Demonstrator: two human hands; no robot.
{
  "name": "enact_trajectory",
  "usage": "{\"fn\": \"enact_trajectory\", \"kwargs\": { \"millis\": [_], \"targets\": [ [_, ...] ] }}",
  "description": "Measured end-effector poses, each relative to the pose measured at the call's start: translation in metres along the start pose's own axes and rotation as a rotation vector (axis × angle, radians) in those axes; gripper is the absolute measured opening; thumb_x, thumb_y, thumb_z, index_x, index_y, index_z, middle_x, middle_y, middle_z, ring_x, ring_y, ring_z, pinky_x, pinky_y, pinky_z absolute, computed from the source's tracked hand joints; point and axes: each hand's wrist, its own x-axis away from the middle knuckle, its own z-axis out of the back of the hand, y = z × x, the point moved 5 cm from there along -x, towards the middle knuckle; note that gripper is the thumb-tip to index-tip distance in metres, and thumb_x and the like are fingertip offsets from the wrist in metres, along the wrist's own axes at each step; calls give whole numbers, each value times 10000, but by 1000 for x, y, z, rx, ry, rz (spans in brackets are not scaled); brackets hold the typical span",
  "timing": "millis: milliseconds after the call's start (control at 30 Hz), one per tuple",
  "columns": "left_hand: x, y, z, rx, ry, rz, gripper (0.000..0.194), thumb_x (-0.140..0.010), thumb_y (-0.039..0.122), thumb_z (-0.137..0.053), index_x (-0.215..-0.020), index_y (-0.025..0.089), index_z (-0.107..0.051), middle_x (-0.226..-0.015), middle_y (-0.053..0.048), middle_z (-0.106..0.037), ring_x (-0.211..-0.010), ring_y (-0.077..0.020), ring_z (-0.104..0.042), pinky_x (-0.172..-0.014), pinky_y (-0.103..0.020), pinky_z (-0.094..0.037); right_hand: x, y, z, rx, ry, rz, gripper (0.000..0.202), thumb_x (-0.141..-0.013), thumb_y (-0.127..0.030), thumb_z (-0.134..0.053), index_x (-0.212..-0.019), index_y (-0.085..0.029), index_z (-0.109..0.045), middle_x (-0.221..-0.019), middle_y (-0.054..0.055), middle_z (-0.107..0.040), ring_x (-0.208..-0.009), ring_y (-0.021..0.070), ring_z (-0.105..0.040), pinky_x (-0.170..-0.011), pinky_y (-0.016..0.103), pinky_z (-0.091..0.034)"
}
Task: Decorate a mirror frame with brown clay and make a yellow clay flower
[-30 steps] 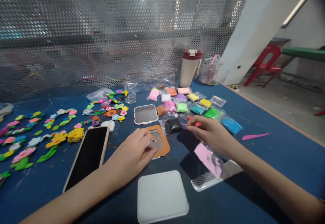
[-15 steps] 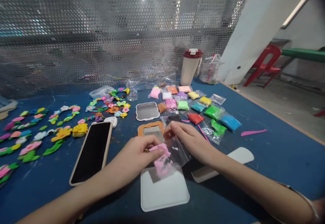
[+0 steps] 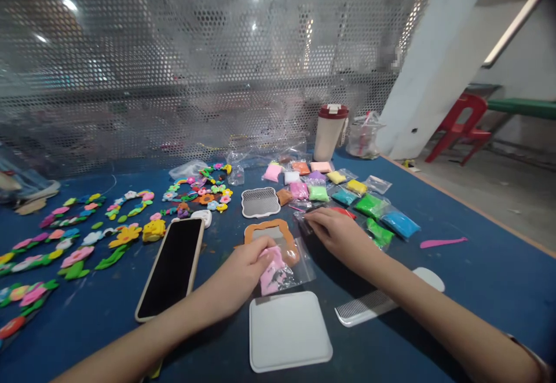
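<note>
Perforated metal screening (image 3: 195, 53) backs the blue counter (image 3: 473, 307); a tumbler (image 3: 328, 137) stands near its far edge, a pink tool (image 3: 443, 243) lies toward its right edge. The right arm (image 3: 434, 305) partly hides a comb (image 3: 364, 306). Palm down, the left hand (image 3: 242, 269) pinches a pink packet (image 3: 271, 264) just beyond a white plate (image 3: 290, 332); the right hand (image 3: 343, 241) bends over a dark packet (image 3: 304, 224), its grip impossible to tell.

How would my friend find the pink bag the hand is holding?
On the blue table, find the flat white rectangle in the lower middle. Just beyond it, the left hand pinches the pink bag. Other pink bags lie farther back; this one's held.
</note>
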Motion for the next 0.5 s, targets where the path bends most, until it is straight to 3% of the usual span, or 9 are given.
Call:
{"fn": "enact_trajectory", "kwargs": {
  "millis": [167, 367, 500],
  "targets": [
    [3, 4, -1, 5, -13, -26, 205, -904, 285, -368, -814, 189, -524, -745, 35, -507, -708, -133, -465, -653, -241, -324, 2, -8, 14, -85, 49, -102, 272, -904, -318, -400, -784, -161, -586, -862, 105, -581, -869, 243, -511, -818, 412, -363],
    [1, 2, -1, -12, 32, -73, 241, -896, 395, -420, -833, 194, -536, -750, 41, -517, -713, -132, -468, -654, -230, -337, 14, -36, -18, -486, -361, -122, 311, -853, -405, -513, -677, -162, -596, -651, -2, -571, -631, 127, -510, -580, 241, -385],
    [1, 2, 1, -86, 41, -42, 260, -882, 391, -447, -768, 182, -552, -708, 43, -520, -686, -129, -467, -624, -226, -318, 18, -32, -27, -702, -427, -192, 245, -825, -380, -568, -730, -154, -588, -694, -9, -555, -659, 110, -506, -646, 241, -394]
  ]
}}
